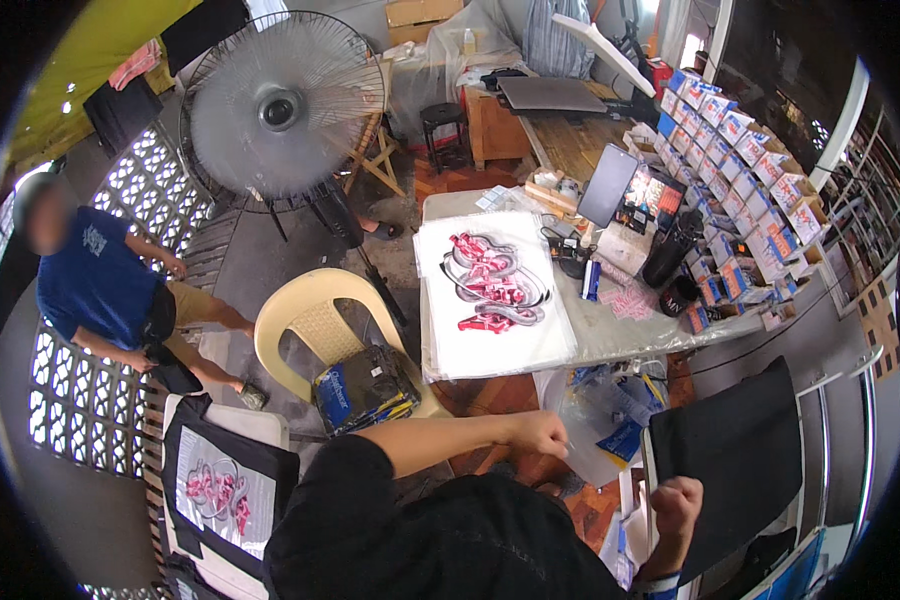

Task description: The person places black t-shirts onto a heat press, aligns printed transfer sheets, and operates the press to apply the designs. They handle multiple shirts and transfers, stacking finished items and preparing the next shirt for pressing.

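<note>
My left hand [540,433] is closed, stretched across in front of me above the floor. A thin pale bit shows by its fingers, too small to name. My right hand [678,502] is also closed, its fingers curled, close to the near left edge of a black cloth panel [735,450]. I cannot make out what either hand holds, if anything. Ahead of me, white sheets [440,300] lie on the table, the top one bearing a red and grey print [495,285]. A black shirt [280,480] with a similar print lies on a white surface at the left.
A cream plastic chair [300,320] holds a dark package [365,385]. A big fan [280,112] stands beyond it, and a person in a blue shirt [100,255] is at the left. The table [610,350] carries a tablet [610,185] and black tumbler [673,250]; small boxes [745,170] line the right wall.
</note>
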The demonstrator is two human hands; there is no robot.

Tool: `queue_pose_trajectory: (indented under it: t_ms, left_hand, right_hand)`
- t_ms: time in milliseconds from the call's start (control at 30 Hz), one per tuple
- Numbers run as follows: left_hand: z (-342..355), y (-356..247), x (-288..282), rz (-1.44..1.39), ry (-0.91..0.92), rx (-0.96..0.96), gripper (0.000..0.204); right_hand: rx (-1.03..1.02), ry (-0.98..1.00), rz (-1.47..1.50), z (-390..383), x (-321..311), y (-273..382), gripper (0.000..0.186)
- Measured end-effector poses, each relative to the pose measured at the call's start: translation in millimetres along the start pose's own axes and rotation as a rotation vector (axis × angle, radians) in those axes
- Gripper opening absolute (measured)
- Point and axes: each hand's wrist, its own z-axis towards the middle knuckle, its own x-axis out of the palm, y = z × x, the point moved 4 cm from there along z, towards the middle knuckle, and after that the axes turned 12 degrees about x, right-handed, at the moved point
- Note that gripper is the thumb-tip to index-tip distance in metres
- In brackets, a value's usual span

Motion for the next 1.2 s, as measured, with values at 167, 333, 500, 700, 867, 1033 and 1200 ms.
queue_pose_trajectory:
  t_ms: [167,333,500,700,867,1033,1200]
  left_hand:
    - [23,-18,10,0.062,-0.059,-0.045,0.042]
    - [30,53,-1,0.207,-0.316,-0.242,0.035]
    - [120,68,14,0.276,-0.338,-0.063,0.022]
    - [262,109,33,0.203,-0.411,-0.079,0.035]
    - [299,142,39,-0.190,-0.203,-0.353,0.031]
    - [302,129,28,-0.323,-0.069,-0.392,0.029]
    - [284,131,7,-0.405,-0.014,-0.566,0.020]
  right_hand:
    - [0.011,-0.372,-0.249,-11,-12,-9,0.036]
    - [-0.026,-1.411,-0.806,-134,-164,-48,0.026]
    - [0.400,-2.058,-1.042,-232,-232,-141,0.033]
    - [0.507,-1.561,-0.382,-245,-276,-226,0.035]
    - [0.409,-1.499,-0.153,-210,-216,-142,0.050]
    - [0.104,-1.271,0.599,-218,-216,-146,0.023]
    - [0.135,-1.228,0.619,-232,-214,-153,0.019]
